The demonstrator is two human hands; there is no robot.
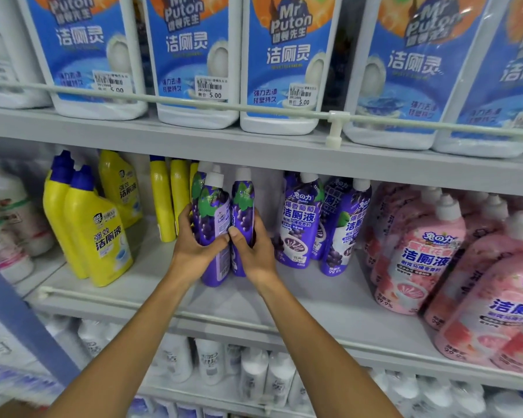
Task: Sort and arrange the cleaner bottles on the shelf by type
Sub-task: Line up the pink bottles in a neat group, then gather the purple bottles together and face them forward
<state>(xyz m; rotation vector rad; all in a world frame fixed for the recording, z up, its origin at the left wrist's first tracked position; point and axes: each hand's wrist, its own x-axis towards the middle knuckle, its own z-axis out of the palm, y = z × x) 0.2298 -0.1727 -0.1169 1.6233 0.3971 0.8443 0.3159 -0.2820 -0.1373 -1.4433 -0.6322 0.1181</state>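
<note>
Two purple grape-print cleaner bottles stand side by side on the middle shelf (314, 300). My left hand (198, 245) grips the left purple bottle (213, 206), turned side-on. My right hand (252, 251) grips the right purple bottle (242, 203). My thumbs nearly touch between them. More purple bottles (299, 218) stand just to the right, labels facing out. Yellow bottles with blue caps (94, 227) stand at the left, and more yellow bottles (166, 200) stand behind my left hand. Pink bottles (420, 260) fill the right end.
A thin white rail (194, 316) runs along the shelf's front edge. Large white and blue Mr Puton jugs (284, 61) fill the shelf above behind another rail. White bottles (254, 375) line the shelf below. Wrapped white packs (9, 224) sit at far left.
</note>
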